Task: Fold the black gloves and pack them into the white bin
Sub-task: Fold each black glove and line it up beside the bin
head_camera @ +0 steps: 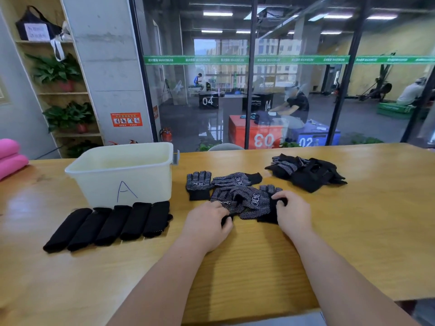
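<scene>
Wooden table (353,231) by glass wall (306,38): both hands on loose black gloves (242,198), centre.
L hand (207,223) fingers curled round a cuff at pile's near edge; R hand (294,215) curled too, pinching another cuff (right side). White bin (122,170) marked A sits far left, five folded gloves (110,225) in a row just near of it; second glove heap (308,171) far right.

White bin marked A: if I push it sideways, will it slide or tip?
The white bin looks like thin-walled plastic with nothing showing above its rim, so it is probably light. It sits broad on the smooth table, so it likely slides rather than tips. Pushed toward you, it would shove the folded gloves by its front.
</scene>
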